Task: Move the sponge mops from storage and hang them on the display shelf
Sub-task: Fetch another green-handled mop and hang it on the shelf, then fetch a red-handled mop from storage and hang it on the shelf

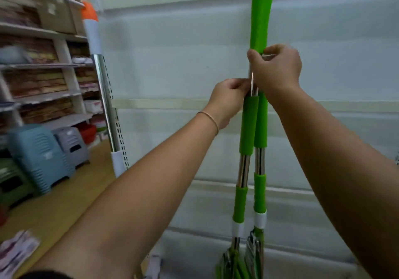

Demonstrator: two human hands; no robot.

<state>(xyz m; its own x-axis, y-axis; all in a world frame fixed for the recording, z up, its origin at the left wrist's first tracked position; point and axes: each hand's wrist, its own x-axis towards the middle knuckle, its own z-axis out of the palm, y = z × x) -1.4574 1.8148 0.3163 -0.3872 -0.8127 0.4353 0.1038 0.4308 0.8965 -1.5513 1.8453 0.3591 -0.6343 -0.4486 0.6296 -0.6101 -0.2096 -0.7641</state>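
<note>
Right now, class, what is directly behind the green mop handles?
Behind the green mop handles stands the display shelf's white back panel, crossed by a pale horizontal strip. The left hand and right hand cover the metal shafts between the grips.

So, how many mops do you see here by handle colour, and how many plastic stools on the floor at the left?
Green-handled sponge mops: 2
Orange-handled mop: 1
Plastic stools: 2 plainly seen; others at the left edge are too blurred to count
Total: 5
</note>
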